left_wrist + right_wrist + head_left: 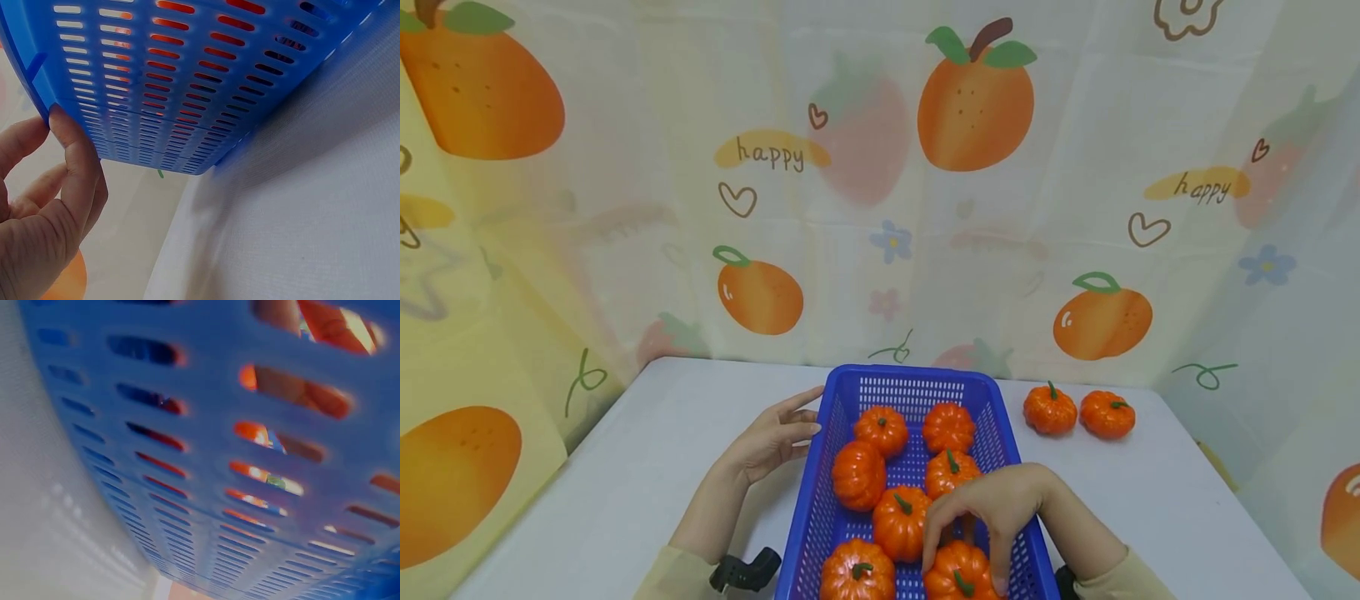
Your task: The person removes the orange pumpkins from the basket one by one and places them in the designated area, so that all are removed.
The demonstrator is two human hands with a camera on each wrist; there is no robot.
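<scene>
A blue plastic basket (pixel 805 517) with slotted walls holds several small, glossy orange pumpkins, among them one near its front left (pixel 857 571). My left hand (pixel 775 437) is at the basket's left side, fingers extended. In the left wrist view its fingertips touch the rim, close to the slotted wall (pixel 175 81). Reaching over the right side, my right hand (pixel 992 500) grips a pumpkin (pixel 958 575) at the front right, thumb on one side and fingers on the other. The right wrist view is filled by the basket's outer wall (pixel 206 444), with orange and parts of the hand showing through its slots.
Two more orange pumpkins, one with an upright stem (pixel 1050 410) and one tilted (pixel 1107 415), rest on the white table (pixel 1180 500) right of the basket. A fruit-printed cloth (pixel 865 250) hangs behind the table. Dark straps (pixel 745 572) sit on the wrists.
</scene>
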